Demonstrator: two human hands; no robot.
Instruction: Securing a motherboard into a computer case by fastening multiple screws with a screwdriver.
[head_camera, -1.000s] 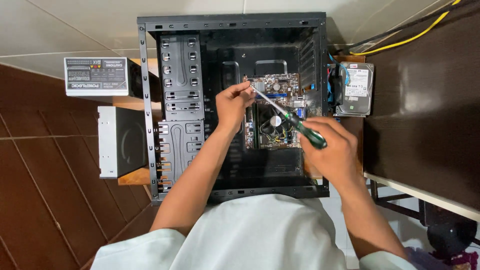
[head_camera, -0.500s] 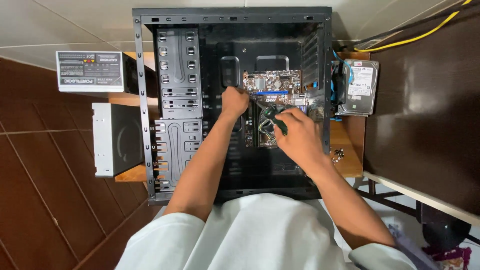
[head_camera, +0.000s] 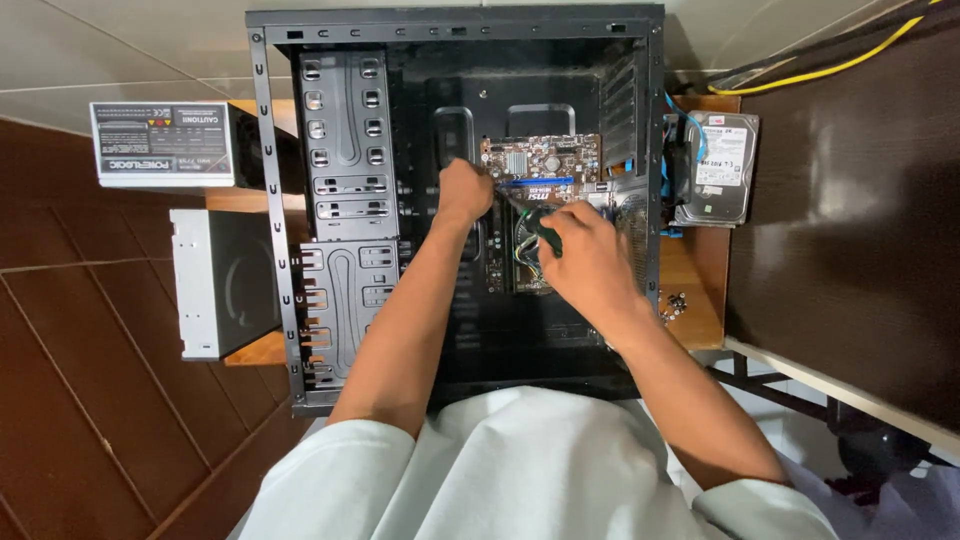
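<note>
Black metal made the biggest thing in the frame, an open computer case (head_camera: 340, 330) that filled the centre from the top edge down to the person's white shirt (head_camera: 520, 470). Dark wooden table (head_camera: 850, 230) took the right side, and brown floor tiles (head_camera: 90, 400) the lower left. At the upper left lay a grey power supply (head_camera: 163, 144), and below it a grey optical drive (head_camera: 222, 284), both just beside the case. A hard disk (head_camera: 722, 165) lay at the upper right, close to the case wall, with a yellow cable (head_camera: 830, 68) above it. Inside the case, in the upper middle, sat the motherboard (head_camera: 540, 160). The left hand (head_camera: 464, 192) was closed at the board's left edge; what it pinched I could not tell. The right hand (head_camera: 585, 258) was clamped around a screwdriver (head_camera: 545, 228), whose dark handle showed over the board's lower part. Small screws (head_camera: 672, 303) lay at the right of the case.
</note>
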